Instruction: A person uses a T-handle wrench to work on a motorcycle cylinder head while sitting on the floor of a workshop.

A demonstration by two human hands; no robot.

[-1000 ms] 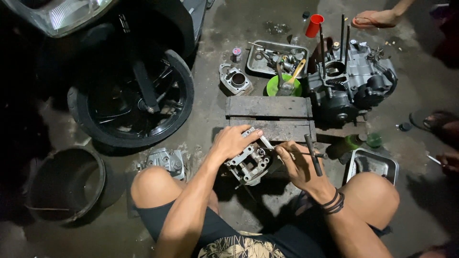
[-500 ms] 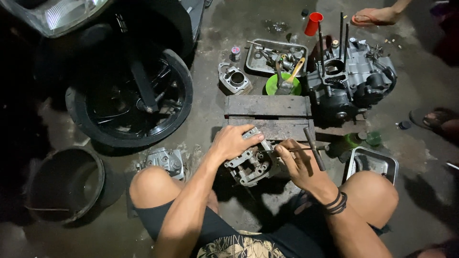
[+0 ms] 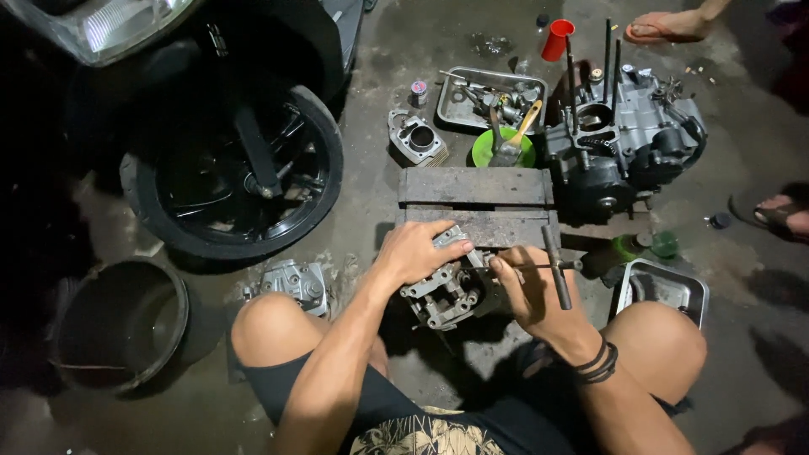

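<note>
Cylinder head (image 3: 447,291) is steadied under the closed left hand (image 3: 417,251); T-handle wrench (image 3: 552,268) is gripped by the right hand (image 3: 527,291), near wooden planks (image 3: 476,202).

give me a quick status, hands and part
Left hand clamps cylinder head. Right hand grips T-wrench against it. Nothing blocking.

Dim overhead light, sharp centre (deep shadow swallows the left edge and corners).
</note>
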